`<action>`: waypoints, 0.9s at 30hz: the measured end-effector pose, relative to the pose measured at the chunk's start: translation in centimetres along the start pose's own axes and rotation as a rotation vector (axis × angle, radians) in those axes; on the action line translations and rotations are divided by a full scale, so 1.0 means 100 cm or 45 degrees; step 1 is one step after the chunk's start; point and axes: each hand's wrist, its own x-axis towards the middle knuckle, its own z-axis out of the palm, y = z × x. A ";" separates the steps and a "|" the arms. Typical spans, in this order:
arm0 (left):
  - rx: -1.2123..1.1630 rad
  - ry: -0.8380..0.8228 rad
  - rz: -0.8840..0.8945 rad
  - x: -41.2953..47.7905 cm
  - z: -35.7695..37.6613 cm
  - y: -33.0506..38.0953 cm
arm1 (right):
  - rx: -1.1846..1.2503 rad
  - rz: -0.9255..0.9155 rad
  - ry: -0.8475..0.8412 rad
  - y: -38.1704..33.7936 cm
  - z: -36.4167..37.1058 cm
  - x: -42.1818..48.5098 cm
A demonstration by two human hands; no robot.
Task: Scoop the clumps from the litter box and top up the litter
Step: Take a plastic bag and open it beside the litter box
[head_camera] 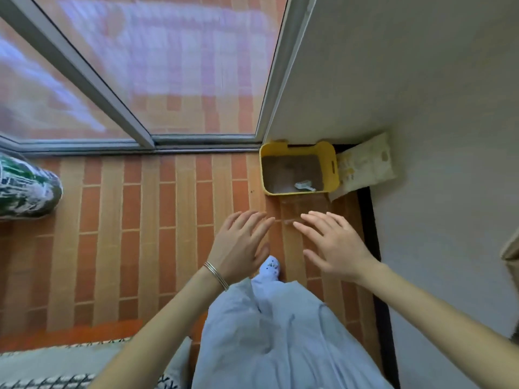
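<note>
A yellow litter box [332, 167] stands on the floor in the corner where the glass door meets the white wall. Brown litter fills it, and a pale scoop [304, 186] lies on the litter near its front edge. A cream-coloured litter bag [365, 164] lies against the wall just right of the box. My left hand [241, 242] and my right hand [334, 242] hover side by side above the floor, short of the box, both with fingers spread and holding nothing. A thin bracelet circles my left wrist.
Orange and tan brick-pattern floor [140, 234] stretches to the left. A sliding glass door with a grey frame [140, 127] runs along the far side. A green and white patterned object [25, 189] lies at far left. A mat [56, 366] lies at bottom left. My slippered foot [271, 266] is below my hands.
</note>
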 end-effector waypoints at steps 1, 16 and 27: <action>0.003 -0.003 -0.018 0.000 0.004 0.003 | -0.009 -0.034 -0.033 0.004 0.004 0.001; 0.061 -0.111 -0.184 0.066 0.095 0.007 | 0.063 -0.125 -0.001 0.099 0.076 0.032; 0.002 -0.136 -0.239 0.136 0.271 0.051 | 0.037 -0.170 -0.109 0.252 0.197 0.050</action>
